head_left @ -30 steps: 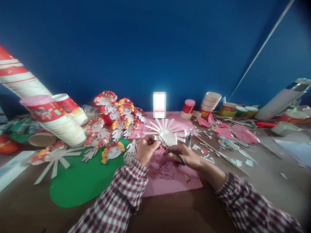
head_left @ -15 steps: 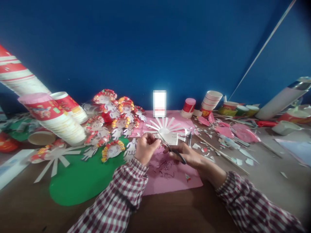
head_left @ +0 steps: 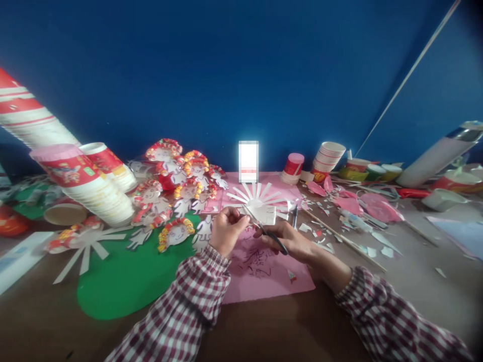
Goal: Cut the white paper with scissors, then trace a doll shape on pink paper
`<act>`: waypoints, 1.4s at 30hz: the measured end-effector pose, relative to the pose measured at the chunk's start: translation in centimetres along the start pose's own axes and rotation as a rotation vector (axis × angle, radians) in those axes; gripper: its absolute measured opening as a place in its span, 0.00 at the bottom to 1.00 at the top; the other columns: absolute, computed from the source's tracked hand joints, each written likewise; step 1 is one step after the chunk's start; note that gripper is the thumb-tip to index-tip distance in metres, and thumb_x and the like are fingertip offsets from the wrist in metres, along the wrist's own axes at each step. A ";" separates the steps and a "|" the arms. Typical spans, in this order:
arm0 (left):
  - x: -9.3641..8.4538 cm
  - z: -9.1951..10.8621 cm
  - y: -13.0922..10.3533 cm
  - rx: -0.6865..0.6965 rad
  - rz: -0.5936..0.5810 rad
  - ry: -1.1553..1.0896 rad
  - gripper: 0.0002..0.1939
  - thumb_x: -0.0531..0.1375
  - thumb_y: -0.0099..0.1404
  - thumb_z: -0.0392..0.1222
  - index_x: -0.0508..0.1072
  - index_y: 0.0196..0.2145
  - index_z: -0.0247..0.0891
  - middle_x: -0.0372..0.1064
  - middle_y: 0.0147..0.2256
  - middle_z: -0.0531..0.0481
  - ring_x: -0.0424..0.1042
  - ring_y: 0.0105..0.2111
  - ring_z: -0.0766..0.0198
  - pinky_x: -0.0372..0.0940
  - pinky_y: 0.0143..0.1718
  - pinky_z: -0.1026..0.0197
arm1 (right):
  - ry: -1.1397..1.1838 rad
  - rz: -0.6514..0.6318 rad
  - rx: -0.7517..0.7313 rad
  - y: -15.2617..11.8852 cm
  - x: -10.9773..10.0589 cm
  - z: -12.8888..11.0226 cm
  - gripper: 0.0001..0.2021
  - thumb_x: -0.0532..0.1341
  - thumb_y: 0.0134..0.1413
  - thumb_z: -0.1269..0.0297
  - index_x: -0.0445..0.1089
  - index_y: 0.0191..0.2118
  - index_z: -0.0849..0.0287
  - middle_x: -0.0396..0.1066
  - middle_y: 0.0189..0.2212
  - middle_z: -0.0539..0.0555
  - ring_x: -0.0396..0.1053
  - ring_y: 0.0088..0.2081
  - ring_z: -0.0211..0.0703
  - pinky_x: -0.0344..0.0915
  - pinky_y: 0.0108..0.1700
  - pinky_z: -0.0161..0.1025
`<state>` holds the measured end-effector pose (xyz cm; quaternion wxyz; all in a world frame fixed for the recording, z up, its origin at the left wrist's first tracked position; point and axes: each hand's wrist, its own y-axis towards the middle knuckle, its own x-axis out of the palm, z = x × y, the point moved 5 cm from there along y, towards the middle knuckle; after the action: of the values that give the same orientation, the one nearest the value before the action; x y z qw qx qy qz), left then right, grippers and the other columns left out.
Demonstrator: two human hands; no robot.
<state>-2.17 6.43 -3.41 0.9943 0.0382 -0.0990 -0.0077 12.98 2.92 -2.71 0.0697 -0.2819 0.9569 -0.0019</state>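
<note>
My right hand (head_left: 289, 239) is closed around a pair of scissors (head_left: 278, 243) with dark handles. Their blades point up and left toward my left hand (head_left: 228, 229), whose thumb and fingers are pinched together. Whatever sits in that pinch is too small or hidden to name. Just beyond the blades lies a white paper cup cut into spread strips (head_left: 256, 193), with a pale piece of paper (head_left: 268, 215) beside it. Under both hands is a pink sheet (head_left: 279, 289) with dark scribbled lines.
At left, decorated paper figures (head_left: 187, 190) cluster by a green sheet (head_left: 113, 296) and leaning stacks of paper cups (head_left: 96, 196). To the right are a wooden stick (head_left: 343, 240), paper scraps, pink pieces (head_left: 381, 205) and a thermos flask (head_left: 430, 161). A blue wall rises behind.
Almost nothing differs. Both hands and the scissors keep nearly the same place, and the view has shifted only very slightly.
</note>
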 end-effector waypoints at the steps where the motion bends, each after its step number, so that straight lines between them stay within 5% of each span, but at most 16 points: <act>1: 0.0 -0.1 0.0 -0.014 0.000 -0.025 0.13 0.64 0.50 0.39 0.60 0.25 0.38 0.63 0.21 0.58 0.66 0.23 0.70 0.61 0.27 0.67 | 0.003 0.011 0.006 0.0 0.0 0.1 0.17 0.61 0.51 0.54 0.72 0.38 0.65 0.59 0.20 0.47 0.54 0.22 0.31 0.51 0.23 0.31; 12: 1.0 0.0 -0.7 -0.143 -0.007 -0.208 0.18 0.66 0.47 0.39 0.68 0.36 0.36 0.70 0.26 0.53 0.70 0.27 0.67 0.65 0.33 0.62 | 0.035 0.054 0.001 0.2 -0.1 0.2 0.19 0.63 0.49 0.53 0.72 0.40 0.66 0.59 0.19 0.47 0.55 0.21 0.31 0.52 0.22 0.30; 19: 0.7 -0.5 -0.7 -0.217 -0.008 -0.154 0.12 0.64 0.50 0.43 0.70 0.31 0.35 0.71 0.27 0.51 0.70 0.27 0.68 0.66 0.30 0.64 | 0.004 0.063 0.036 0.1 0.0 -0.1 0.21 0.66 0.45 0.54 0.72 0.40 0.67 0.60 0.19 0.46 0.55 0.21 0.31 0.52 0.23 0.31; 31: 1.1 -0.4 -0.8 -0.175 -0.025 -0.172 0.12 0.65 0.49 0.41 0.64 0.25 0.35 0.69 0.24 0.54 0.70 0.25 0.68 0.68 0.33 0.61 | 0.052 0.074 -0.006 0.0 -0.1 0.5 0.22 0.62 0.50 0.51 0.71 0.43 0.66 0.60 0.21 0.48 0.57 0.22 0.32 0.55 0.23 0.31; 37: 1.3 -0.1 -0.8 -0.123 -0.079 -0.121 0.12 0.65 0.50 0.40 0.71 0.32 0.33 0.72 0.26 0.50 0.70 0.26 0.66 0.68 0.34 0.60 | 0.029 0.102 0.002 -0.1 -0.2 0.2 0.23 0.62 0.49 0.51 0.71 0.43 0.67 0.59 0.20 0.47 0.56 0.21 0.32 0.54 0.23 0.31; 42: 1.3 -0.4 -0.9 -0.126 -0.078 -0.116 0.09 0.64 0.51 0.42 0.72 0.28 0.34 0.71 0.25 0.50 0.71 0.26 0.63 0.69 0.35 0.57 | 0.008 0.110 -0.013 0.0 -0.1 0.1 0.23 0.62 0.49 0.51 0.72 0.42 0.67 0.59 0.19 0.47 0.56 0.21 0.32 0.53 0.22 0.31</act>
<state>-0.82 5.48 -3.62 0.9863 -0.0210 -0.1540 -0.0550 13.08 2.97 -2.84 0.0640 -0.2294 0.9712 0.0072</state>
